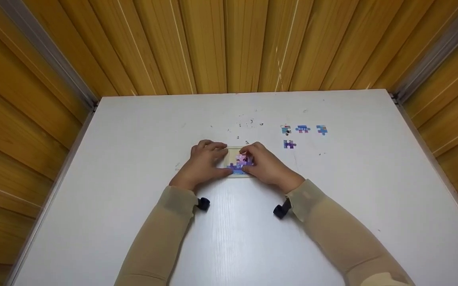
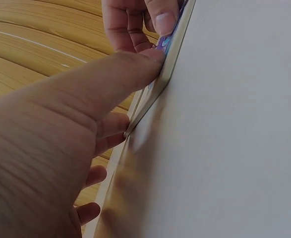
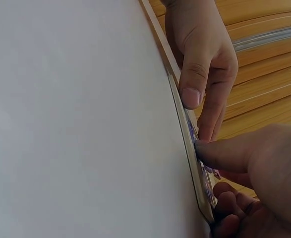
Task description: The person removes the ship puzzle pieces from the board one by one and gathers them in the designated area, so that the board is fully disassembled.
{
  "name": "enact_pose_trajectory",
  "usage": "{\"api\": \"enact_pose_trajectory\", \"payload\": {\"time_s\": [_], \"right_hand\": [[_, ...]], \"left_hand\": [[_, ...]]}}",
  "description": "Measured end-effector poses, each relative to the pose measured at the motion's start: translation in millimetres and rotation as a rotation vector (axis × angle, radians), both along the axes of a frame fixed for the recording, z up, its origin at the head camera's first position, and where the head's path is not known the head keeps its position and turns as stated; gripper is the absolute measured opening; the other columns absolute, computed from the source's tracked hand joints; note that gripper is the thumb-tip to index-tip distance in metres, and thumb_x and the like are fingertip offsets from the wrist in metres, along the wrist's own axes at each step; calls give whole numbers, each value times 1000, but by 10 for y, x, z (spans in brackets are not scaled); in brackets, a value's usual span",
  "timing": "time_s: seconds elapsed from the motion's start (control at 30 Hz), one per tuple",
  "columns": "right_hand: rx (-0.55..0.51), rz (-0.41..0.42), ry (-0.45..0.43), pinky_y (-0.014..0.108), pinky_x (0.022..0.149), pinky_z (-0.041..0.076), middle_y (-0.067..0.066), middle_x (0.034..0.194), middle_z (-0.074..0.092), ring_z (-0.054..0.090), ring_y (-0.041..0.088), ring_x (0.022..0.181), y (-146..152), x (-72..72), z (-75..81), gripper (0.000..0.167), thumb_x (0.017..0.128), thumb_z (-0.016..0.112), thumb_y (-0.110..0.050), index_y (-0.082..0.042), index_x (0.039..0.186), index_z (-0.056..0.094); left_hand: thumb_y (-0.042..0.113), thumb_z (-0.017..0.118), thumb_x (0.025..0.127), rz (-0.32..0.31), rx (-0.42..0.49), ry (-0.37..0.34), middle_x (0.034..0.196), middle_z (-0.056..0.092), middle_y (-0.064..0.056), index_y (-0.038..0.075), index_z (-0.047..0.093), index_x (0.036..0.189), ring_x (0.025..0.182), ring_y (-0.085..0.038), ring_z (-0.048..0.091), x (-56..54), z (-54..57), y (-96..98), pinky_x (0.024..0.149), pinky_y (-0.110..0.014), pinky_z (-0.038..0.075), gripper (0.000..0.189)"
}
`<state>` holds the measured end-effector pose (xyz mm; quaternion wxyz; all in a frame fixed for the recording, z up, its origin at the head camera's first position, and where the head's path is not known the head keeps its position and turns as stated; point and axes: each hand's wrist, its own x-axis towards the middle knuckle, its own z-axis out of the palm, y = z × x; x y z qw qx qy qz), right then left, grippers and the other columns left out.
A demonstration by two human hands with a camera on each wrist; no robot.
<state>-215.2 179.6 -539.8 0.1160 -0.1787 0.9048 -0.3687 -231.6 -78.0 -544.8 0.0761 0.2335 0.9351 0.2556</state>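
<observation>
A small light-wood puzzle tray (image 1: pixel 235 147) lies on the white table between the two hands. Purple and blue puzzle pieces (image 1: pixel 235 170) fill its near side, while bare wood shows at its far left. My left hand (image 1: pixel 206 165) holds the tray at its left side, thumb at the near corner and fingertips at the far one. Over the tray's right part, my right hand (image 1: pixel 268 163) has its thumb and fingers curled about a pink puzzle piece (image 1: pixel 241 159). In the right wrist view that pink piece (image 3: pixel 216 173) sticks up slightly beside the thumb; the fingers partly hide it.
Loose puzzle pieces lie right of the tray: a row with a multicoloured piece (image 1: pixel 286 129), a blue piece (image 1: pixel 303 129) and a blue-orange piece (image 1: pixel 322 130), and a purple piece (image 1: pixel 289 144) below. Dark specks mark the white table (image 1: pixel 229 222). Wood-panelled walls (image 1: pixel 209 47) surround it.
</observation>
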Motion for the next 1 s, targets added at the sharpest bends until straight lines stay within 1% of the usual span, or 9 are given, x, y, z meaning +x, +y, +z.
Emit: {"api": "enact_pose_trajectory", "payload": {"time_s": [0.13, 0.37, 0.5, 0.63, 0.73, 0.9, 1.0], "right_hand": [[-15, 4, 11, 52, 116, 54, 15, 140, 63, 65, 32, 129, 9, -4, -15, 51, 104, 81, -15, -8, 151, 61], [-50, -24, 0, 47, 109, 55, 12, 135, 65, 65, 29, 122, -4, 12, -15, 51, 102, 82, -14, -10, 148, 61], [-55, -32, 3, 47, 108, 55, 12, 134, 66, 65, 29, 121, -12, 21, -10, 50, 102, 82, -12, -10, 148, 61], [-61, -39, -13, 46, 107, 55, 10, 133, 69, 65, 29, 120, -18, 19, -8, 49, 102, 82, -13, -13, 147, 61], [-72, -42, -26, 46, 105, 55, 9, 129, 72, 66, 28, 116, -17, 20, -3, 48, 103, 82, -12, -14, 146, 62], [-84, -39, -24, 43, 101, 55, 9, 124, 73, 65, 25, 109, -10, 20, 2, 47, 103, 82, -11, -13, 146, 62], [-78, -41, -7, 41, 97, 54, 8, 122, 75, 65, 23, 105, -4, 18, -5, 45, 104, 81, -12, -11, 146, 65]], "left_hand": [[51, 90, 95, 5, 12, -4, 171, 58, 1, 15, 67, 159, 165, -33, 37, 3, 7, 3, 138, -58, 26, 77], [52, 89, 95, -1, 11, 0, 171, 58, 1, 14, 67, 159, 165, -34, 38, -6, -1, -1, 137, -58, 27, 77], [52, 88, 96, -7, 6, 7, 171, 59, 0, 14, 67, 159, 165, -35, 38, -11, -5, -1, 137, -58, 27, 76], [52, 89, 96, -1, 16, 0, 171, 59, 0, 14, 67, 158, 165, -34, 38, -10, -5, -1, 138, -59, 26, 76], [52, 89, 95, 9, 19, -9, 171, 59, 1, 15, 67, 158, 165, -33, 37, -7, -5, 3, 138, -59, 27, 77], [53, 89, 95, 22, 15, -20, 171, 58, 3, 16, 67, 159, 166, -32, 37, -3, -2, 9, 138, -59, 27, 77], [52, 89, 95, 8, 15, -15, 171, 58, 2, 15, 67, 159, 165, -33, 37, -7, 2, -1, 138, -59, 27, 77]]}}
